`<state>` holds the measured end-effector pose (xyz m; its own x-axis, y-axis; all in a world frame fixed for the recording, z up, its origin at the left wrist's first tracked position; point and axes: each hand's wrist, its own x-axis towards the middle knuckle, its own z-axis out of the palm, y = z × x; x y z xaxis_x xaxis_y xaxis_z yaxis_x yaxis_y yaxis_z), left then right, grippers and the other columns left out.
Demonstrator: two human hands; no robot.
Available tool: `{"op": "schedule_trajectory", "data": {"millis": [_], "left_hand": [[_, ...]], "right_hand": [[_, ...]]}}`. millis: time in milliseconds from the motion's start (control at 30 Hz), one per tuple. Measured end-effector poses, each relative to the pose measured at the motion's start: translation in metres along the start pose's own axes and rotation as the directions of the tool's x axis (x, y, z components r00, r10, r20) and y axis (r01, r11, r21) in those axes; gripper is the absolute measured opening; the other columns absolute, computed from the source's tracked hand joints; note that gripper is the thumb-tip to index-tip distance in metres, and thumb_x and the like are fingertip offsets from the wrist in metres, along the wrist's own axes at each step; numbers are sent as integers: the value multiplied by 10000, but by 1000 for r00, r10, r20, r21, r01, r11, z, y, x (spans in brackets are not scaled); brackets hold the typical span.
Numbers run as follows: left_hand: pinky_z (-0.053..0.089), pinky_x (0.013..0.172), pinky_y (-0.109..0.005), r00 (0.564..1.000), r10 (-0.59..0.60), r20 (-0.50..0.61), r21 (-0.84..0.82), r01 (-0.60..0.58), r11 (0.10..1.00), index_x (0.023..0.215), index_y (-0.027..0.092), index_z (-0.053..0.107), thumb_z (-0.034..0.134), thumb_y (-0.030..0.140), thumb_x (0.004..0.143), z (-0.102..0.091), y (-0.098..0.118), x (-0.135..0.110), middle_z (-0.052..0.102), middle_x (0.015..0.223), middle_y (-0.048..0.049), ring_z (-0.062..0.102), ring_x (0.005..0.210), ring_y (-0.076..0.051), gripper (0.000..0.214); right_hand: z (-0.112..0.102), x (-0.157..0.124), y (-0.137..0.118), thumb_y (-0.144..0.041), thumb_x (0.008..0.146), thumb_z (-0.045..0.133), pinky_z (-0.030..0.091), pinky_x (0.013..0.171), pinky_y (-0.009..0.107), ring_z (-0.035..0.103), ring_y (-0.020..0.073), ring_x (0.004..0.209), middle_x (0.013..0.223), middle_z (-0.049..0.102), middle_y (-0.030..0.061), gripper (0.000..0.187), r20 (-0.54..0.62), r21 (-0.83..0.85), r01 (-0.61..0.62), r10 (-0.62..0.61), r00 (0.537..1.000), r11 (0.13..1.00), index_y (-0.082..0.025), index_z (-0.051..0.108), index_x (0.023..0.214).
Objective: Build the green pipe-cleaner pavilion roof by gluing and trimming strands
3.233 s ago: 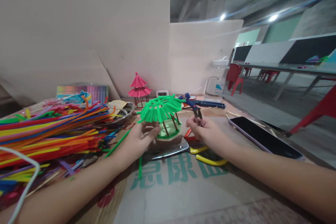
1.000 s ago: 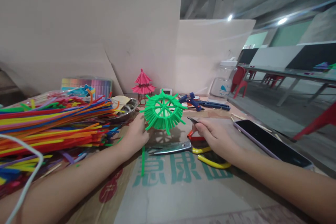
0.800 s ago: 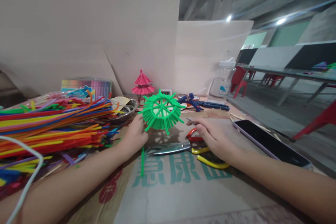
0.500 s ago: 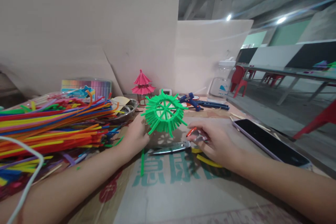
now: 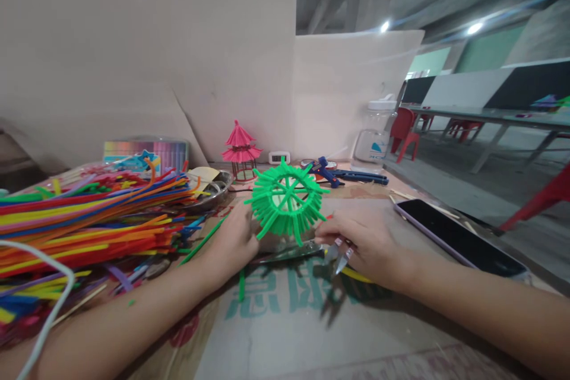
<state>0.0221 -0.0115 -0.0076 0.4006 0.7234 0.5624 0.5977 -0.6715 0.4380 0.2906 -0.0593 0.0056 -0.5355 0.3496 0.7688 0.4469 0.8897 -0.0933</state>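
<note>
My left hand (image 5: 236, 234) is closed on the left edge of a green pipe-cleaner wheel (image 5: 291, 218), which has a spoked ring and a fringe of short strips. It is held tilted above the table. My right hand (image 5: 363, 243) is close to the wheel's right side, its fingers curled around small thread snips (image 5: 341, 256). The snips' blades are apart and point down towards me. Below the wheel lies a silver blade (image 5: 289, 254), with a yellow handle (image 5: 356, 275) partly covered by my right hand. Green pipe cleaners lie near my left hand (image 5: 205, 240).
Piled pipe cleaners (image 5: 89, 208) fill the left side, crossed by a white cable (image 5: 66, 285). Behind are a metal bowl (image 5: 218, 193), a pink pagoda model (image 5: 240, 148), a glue gun (image 5: 324, 172), blue-handled pliers (image 5: 363, 177) and a bottle (image 5: 373, 136). A phone (image 5: 458, 240) lies right.
The green wheel has shifted slightly right and down. In my right hand the snips have turned, so their blades now show below the fingers, pointing towards me.
</note>
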Motion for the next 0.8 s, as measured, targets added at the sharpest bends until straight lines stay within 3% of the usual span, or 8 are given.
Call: {"op": "schedule_trajectory", "data": {"millis": [133,267,400,500,567,600,667,800], "left_hand": [[451,1056,-457,998,-12,-56,-80,8,997,1098,167,628,566,232,854,0,3,6,650,1194,-107,588,1143,-276,260],[533,945,-419,985,-165,-57,-342,136,930,1171,170,573,592,428,877,0,6,14,679,1156,-113,645,1045,-262,392],[575,783,-379,953,-301,-19,-469,257,845,1079,146,592,624,537,841,3,-4,17,705,997,-105,677,896,-250,459],[570,759,-369,941,-338,-33,-472,284,835,1015,144,603,630,547,834,4,-10,16,701,915,-88,676,864,-244,442],[569,790,-378,956,-293,-26,-450,250,857,1064,151,601,613,525,853,3,-7,15,703,953,-96,675,907,-250,430],[565,825,-385,968,-251,-26,-432,216,876,1105,157,593,606,505,861,3,-4,15,703,1002,-103,671,951,-255,425],[546,907,-398,985,-165,-49,-372,135,918,1153,172,580,605,462,861,1,3,13,695,1088,-109,652,1039,-263,412],[500,1003,-430,993,-86,-76,-201,70,977,1090,174,601,584,353,854,-1,10,13,674,1160,-116,618,1119,-281,297]], "right_hand": [[6,-6,-2,-106,905,495,430,613,261,575,141,640,729,672,9,147,185,30,-11,5,983,1000,-199,607,883],[10,-3,0,-142,886,484,422,584,261,564,148,630,719,639,4,125,246,29,-384,366,898,923,-214,568,827],[13,2,17,-359,933,487,416,523,250,461,132,556,636,476,-37,229,102,296,-715,724,682,633,-232,450,746],[17,1,36,-590,918,477,292,401,218,239,90,434,553,260,-97,438,138,607,-721,848,511,335,-252,323,685],[19,-1,43,-673,897,457,192,372,212,144,76,414,528,184,-112,518,190,706,-679,868,458,203,-255,271,652],[18,-2,44,-693,889,456,172,374,215,136,73,412,524,178,-111,539,199,716,-673,869,453,187,-253,266,640],[15,-3,38,-711,885,448,202,391,226,195,81,419,531,227,-95,543,171,675,-687,849,500,269,-243,325,639],[6,-3,15,-695,931,364,437,627,296,512,163,679,762,532,14,532,48,428,-589,633,773,686,-206,575,916]]}}
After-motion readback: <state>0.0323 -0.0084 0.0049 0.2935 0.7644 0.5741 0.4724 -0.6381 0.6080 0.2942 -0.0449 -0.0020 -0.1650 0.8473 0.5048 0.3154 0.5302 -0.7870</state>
